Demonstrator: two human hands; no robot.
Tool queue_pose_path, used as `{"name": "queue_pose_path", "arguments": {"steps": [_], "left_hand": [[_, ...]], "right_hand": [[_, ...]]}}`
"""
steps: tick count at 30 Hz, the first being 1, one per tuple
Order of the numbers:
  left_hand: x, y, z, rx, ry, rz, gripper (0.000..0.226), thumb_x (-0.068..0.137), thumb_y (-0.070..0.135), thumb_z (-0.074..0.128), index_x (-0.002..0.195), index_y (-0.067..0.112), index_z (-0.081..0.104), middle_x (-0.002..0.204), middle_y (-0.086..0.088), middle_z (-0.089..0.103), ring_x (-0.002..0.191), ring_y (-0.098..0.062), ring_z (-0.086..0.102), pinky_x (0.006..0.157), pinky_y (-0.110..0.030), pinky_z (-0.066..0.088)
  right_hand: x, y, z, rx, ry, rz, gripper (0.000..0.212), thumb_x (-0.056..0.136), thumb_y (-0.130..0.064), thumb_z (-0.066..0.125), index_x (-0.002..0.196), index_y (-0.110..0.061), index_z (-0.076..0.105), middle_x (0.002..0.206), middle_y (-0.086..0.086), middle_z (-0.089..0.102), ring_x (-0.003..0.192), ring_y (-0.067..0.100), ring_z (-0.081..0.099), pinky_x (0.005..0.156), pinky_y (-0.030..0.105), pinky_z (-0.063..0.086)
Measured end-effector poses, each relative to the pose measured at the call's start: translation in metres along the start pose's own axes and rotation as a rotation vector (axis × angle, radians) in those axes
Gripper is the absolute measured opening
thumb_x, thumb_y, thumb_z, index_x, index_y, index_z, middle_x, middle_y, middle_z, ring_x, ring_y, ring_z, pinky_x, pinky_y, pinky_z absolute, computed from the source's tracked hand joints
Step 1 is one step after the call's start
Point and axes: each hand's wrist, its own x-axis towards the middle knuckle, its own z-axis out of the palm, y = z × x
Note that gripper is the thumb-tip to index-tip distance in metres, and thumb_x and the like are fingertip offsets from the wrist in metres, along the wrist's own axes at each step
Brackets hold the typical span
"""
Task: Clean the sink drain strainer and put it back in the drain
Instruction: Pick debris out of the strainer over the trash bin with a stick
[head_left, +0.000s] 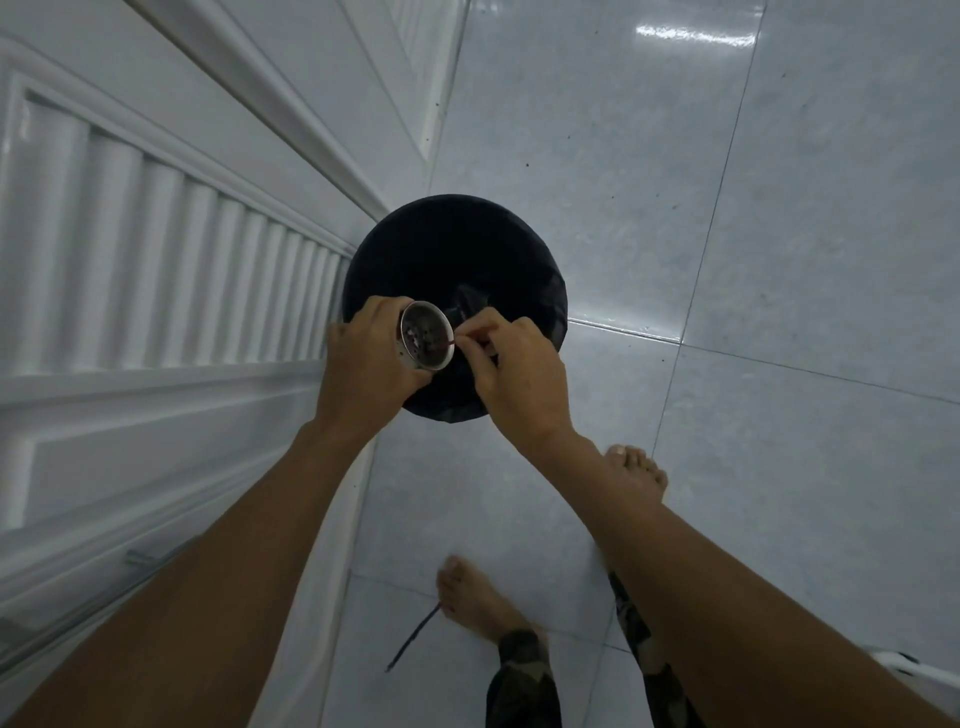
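With the strainer (426, 336) gripped by the left hand (363, 358) over the bin (447, 244), debris pinched between the right hand's (514, 374) fingertips (470, 338) could be flicked past them onto the floor (727, 208).

strainer (426, 336): round metal cup with a pale, shiny rim
inside: dark, with holes in the bottom and bits of dark and pale debris stuck there
pose: tipped on its side, open mouth facing up and to the right
place: held in the air over the near edge of a black-lined bin (415, 244), not touching it
stick (451, 341): thin, reddish, its tip reaching just past the strainer's rim
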Motion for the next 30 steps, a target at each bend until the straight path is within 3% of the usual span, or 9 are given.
{"name": "queue_pose_path", "arguments": {"steps": [3, 7, 12, 16, 21, 24, 27, 30], "left_hand": [[0.002, 0.000, 0.000, 0.019, -0.011, 0.010, 0.073, 0.070, 0.032, 0.092, 0.132, 0.016, 0.057, 0.129, -0.004, 0.061, 0.116, -0.022, 0.061, 0.102, -0.038, 0.037], [0.000, -0.002, 0.001, 0.034, -0.044, 0.017, 0.075, 0.068, 0.028, 0.092, 0.133, 0.016, 0.057, 0.131, -0.005, 0.059, 0.117, -0.024, 0.059, 0.101, -0.034, 0.030], [-0.002, -0.006, 0.006, 0.018, -0.074, -0.053, 0.080, 0.065, 0.030, 0.093, 0.134, 0.015, 0.055, 0.131, -0.007, 0.056, 0.119, -0.026, 0.056, 0.109, -0.046, 0.036], [-0.005, -0.006, 0.008, 0.008, -0.093, -0.058, 0.080, 0.065, 0.032, 0.092, 0.134, 0.014, 0.055, 0.130, -0.008, 0.056, 0.119, -0.029, 0.056, 0.108, -0.047, 0.038], [-0.003, -0.003, 0.009, -0.024, -0.132, -0.106, 0.080, 0.066, 0.034, 0.093, 0.134, 0.014, 0.057, 0.127, -0.010, 0.057, 0.115, -0.029, 0.057, 0.102, -0.047, 0.049], [-0.004, -0.001, 0.010, -0.046, -0.166, -0.123, 0.079, 0.066, 0.036, 0.093, 0.133, 0.014, 0.058, 0.126, -0.009, 0.058, 0.113, -0.027, 0.058, 0.100, -0.045, 0.051], [-0.005, 0.000, 0.011, -0.042, -0.190, -0.126, 0.073, 0.068, 0.039, 0.091, 0.130, 0.015, 0.059, 0.123, -0.009, 0.058, 0.111, -0.027, 0.058, 0.100, -0.050, 0.052], [-0.002, 0.000, 0.012, -0.037, -0.195, -0.158, 0.069, 0.068, 0.043, 0.089, 0.123, 0.014, 0.060, 0.117, -0.009, 0.056, 0.106, -0.028, 0.058, 0.094, -0.049, 0.055]], "right_hand": [[-0.002, -0.001, 0.005, 0.139, -0.055, 0.052, 0.011, 0.097, -0.034, 0.064, 0.102, -0.026, 0.069, 0.089, -0.012, 0.071, 0.083, 0.007, 0.064, 0.076, 0.022, 0.058], [0.000, 0.004, 0.010, 0.032, -0.051, 0.065, 0.009, 0.100, -0.029, 0.060, 0.102, -0.023, 0.067, 0.089, -0.007, 0.071, 0.083, 0.011, 0.062, 0.078, 0.028, 0.058], [-0.006, -0.001, 0.019, 0.211, -0.053, 0.045, 0.010, 0.096, -0.028, 0.066, 0.101, -0.022, 0.071, 0.092, -0.010, 0.074, 0.083, 0.005, 0.067, 0.077, 0.004, 0.048], [-0.012, 0.009, 0.018, 0.144, -0.070, 0.101, 0.009, 0.097, -0.026, 0.066, 0.100, -0.020, 0.071, 0.088, -0.009, 0.072, 0.084, 0.010, 0.067, 0.081, 0.019, 0.056], [-0.010, 0.006, 0.016, 0.344, -0.052, 0.178, 0.003, 0.095, -0.025, 0.069, 0.095, -0.025, 0.072, 0.084, -0.031, 0.063, 0.084, -0.015, 0.063, 0.075, -0.001, 0.044], [-0.011, 0.010, 0.015, 0.349, -0.103, 0.217, 0.008, 0.095, -0.023, 0.069, 0.097, -0.019, 0.075, 0.085, -0.023, 0.067, 0.081, -0.011, 0.065, 0.075, 0.000, 0.045], [-0.006, 0.017, 0.012, 0.323, 0.003, 0.307, 0.009, 0.095, -0.023, 0.069, 0.100, -0.018, 0.074, 0.090, -0.014, 0.071, 0.083, -0.003, 0.066, 0.081, 0.007, 0.052], [-0.004, 0.019, 0.011, 0.382, -0.015, 0.279, 0.006, 0.094, -0.023, 0.071, 0.098, -0.021, 0.074, 0.088, -0.019, 0.071, 0.085, -0.007, 0.067, 0.079, 0.004, 0.050]]}}
